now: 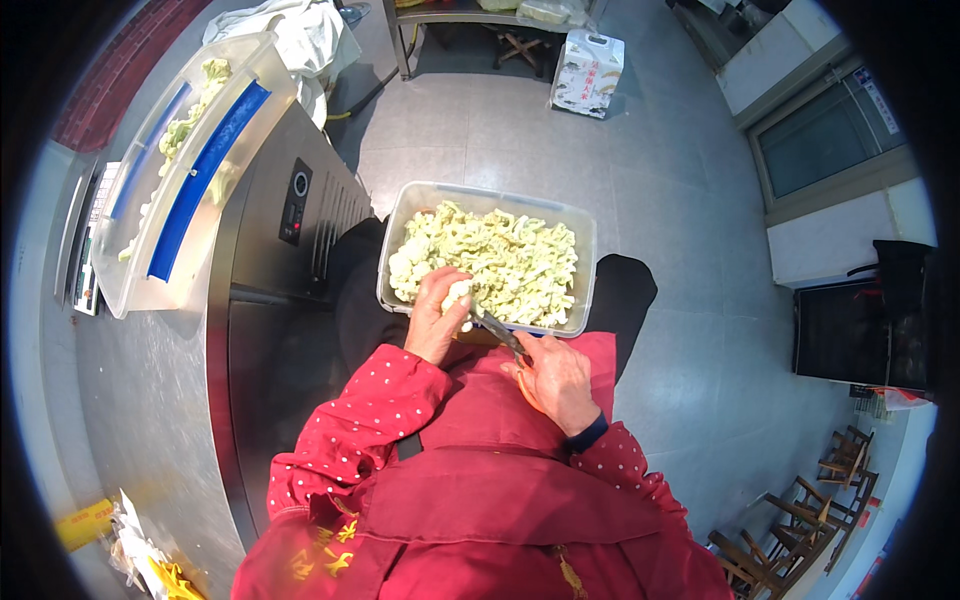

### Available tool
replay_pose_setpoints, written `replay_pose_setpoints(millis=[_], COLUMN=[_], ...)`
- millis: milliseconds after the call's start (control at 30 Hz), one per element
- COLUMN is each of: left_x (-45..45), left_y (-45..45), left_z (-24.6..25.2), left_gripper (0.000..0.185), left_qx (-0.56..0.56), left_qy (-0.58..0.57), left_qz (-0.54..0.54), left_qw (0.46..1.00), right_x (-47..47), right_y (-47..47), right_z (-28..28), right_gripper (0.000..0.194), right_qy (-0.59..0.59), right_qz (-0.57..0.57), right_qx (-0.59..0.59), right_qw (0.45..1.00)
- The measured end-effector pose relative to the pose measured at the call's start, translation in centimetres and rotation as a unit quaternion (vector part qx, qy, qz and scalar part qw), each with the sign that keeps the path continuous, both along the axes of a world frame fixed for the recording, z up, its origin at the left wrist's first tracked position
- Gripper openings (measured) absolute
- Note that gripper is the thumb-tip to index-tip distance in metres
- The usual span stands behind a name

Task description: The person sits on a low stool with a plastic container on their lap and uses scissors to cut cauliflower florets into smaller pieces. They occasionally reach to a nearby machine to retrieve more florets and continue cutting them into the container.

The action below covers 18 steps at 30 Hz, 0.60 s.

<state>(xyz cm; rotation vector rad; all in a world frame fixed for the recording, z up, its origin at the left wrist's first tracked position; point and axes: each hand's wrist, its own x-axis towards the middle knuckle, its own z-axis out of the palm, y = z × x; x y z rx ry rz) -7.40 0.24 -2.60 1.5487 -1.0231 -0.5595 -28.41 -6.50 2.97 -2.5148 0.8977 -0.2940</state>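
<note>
My left hand (436,315) grips a cauliflower piece (457,297) above the near rim of a clear plastic tub (589,247). Orange-handled scissors (495,328) are in my right hand (555,375), their dark blades reaching to the cauliflower piece. How far the blades are apart is hard to make out. Cut cauliflower florets (495,251) fill much of the tub, which rests on my lap between my knees. My fingers hide part of the piece.
At left, a second clear tub (187,240) with blue handles holds more cauliflower on a stainless-steel counter (150,390). A printed carton (589,75) stands on the floor ahead, beside a metal table (465,15). Wooden folding stools (795,525) lean at lower right.
</note>
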Motion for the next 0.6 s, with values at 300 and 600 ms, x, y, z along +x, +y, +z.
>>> replay_pose_setpoints(millis=[300, 600], left_x=[0.1, 0.7], left_y=[0.2, 0.4], left_z=[-2.0, -1.6], left_gripper=[0.035, 0.047], left_qx=[0.014, 0.059], left_qy=[0.419, 0.276], left_qz=[0.03, -0.005], left_qw=[0.907, 0.959], right_x=[0.2, 0.2], right_y=[0.2, -0.3], right_z=[-1.8, -0.6], right_gripper=[0.039, 0.033], right_qy=[-0.067, -0.122], right_qz=[-0.052, -0.026], right_qx=[0.289, 0.562], right_qw=[0.954, 0.818])
